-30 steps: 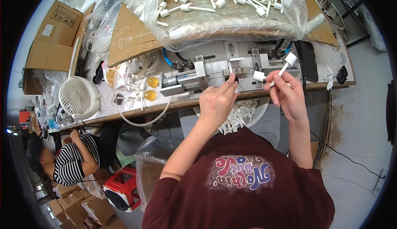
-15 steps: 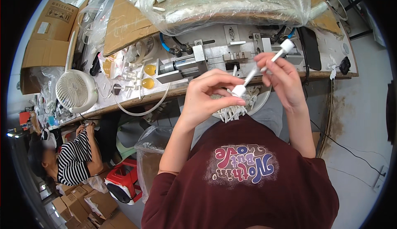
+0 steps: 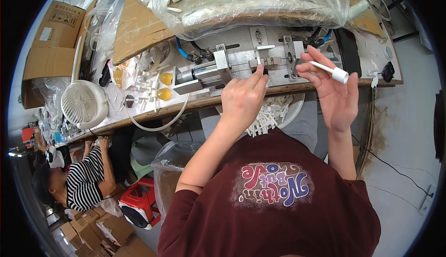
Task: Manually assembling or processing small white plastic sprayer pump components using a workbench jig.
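My left hand reaches to the metal clamp fixture on the bench, fingers closed together at its front. A thin white plastic rod stands out beyond the fingertips; its near end is hidden by the hand. To the right, my right hand is raised near the bench edge. Between its curled fingers and thumb lies a white rod with a ribbed cap, cap toward the thumb. Below the hands, a white bowl on my lap holds many similar white pieces.
A plastic-lined cardboard tray with white capped rods lies at the back. Left of the fixture are a pneumatic cylinder, yellow round knobs and a white fan. A person in a striped shirt works at far left.
My left hand has moved forward from my right hand to the fixture, with a white rod at its fingertips. My right hand has shifted slightly right, its capped rod now turned cap toward the thumb.
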{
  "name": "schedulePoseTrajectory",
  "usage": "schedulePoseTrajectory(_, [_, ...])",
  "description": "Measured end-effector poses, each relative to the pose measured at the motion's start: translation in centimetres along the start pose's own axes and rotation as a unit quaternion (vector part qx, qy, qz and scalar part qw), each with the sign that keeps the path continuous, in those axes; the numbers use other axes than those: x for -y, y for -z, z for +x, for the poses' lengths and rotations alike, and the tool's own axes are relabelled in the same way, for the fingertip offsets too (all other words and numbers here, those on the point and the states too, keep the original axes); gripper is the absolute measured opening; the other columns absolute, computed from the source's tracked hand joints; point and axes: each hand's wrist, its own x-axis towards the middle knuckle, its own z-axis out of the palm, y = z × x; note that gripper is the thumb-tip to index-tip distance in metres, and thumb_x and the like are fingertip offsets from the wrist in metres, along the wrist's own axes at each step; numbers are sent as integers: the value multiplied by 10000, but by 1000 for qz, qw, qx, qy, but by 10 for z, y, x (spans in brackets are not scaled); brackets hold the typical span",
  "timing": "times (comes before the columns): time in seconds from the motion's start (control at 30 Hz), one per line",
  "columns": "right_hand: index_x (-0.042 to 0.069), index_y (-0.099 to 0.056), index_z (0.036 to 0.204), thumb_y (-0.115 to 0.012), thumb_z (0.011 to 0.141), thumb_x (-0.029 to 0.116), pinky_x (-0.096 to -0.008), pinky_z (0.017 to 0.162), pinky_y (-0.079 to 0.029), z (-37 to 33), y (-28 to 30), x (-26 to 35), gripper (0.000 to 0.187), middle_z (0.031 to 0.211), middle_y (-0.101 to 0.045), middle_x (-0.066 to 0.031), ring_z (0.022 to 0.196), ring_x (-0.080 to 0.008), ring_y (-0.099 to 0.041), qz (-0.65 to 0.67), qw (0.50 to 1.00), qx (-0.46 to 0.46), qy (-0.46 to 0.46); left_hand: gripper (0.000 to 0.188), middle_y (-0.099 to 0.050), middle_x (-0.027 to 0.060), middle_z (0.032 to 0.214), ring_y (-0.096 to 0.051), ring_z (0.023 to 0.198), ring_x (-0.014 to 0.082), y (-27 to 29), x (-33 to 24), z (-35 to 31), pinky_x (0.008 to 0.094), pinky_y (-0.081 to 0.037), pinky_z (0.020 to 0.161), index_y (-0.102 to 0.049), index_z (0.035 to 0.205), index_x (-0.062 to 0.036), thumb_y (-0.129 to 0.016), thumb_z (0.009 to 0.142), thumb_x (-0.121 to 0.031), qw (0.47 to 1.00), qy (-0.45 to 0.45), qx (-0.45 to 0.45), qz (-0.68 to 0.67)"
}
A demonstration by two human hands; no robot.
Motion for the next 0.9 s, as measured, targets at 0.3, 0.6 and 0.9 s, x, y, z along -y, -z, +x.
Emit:
schedulePoseTrajectory(0.3, [-33,-638,1083,-749,787,-47,-290,842,-545,-13,-3,-5,317,1242,-608,-159,1030,-180,-649,-263,964,28,33,218,-730,52,1045,-693,712,185,15,7,9,303,-523,625,-724,942,-89,-793,750,-167,997,-1,39,-60])
schedulePoseTrajectory(0.6, [28,-677,970,-777,684,52,-346,722,-563,-5,1,-57,304,1235,-654,-115,885,-233,-699,-612,734,119,268,204,-717,75,1090,-686,898,219,76,62,107,347,-534,798,-739,1023,-84,-735,855,-201,986,21,-161,41])
schedulePoseTrajectory(0.9, [69,-682,914,-758,710,89,-286,529,-482,11,-5,-85,219,1215,-695,-57,498,-193,-552,-711,635,132,272,213,-696,96,1070,-648,991,310,41,124,159,400,-518,836,-721,1069,-88,-657,872,-139,990,33,-45,130])
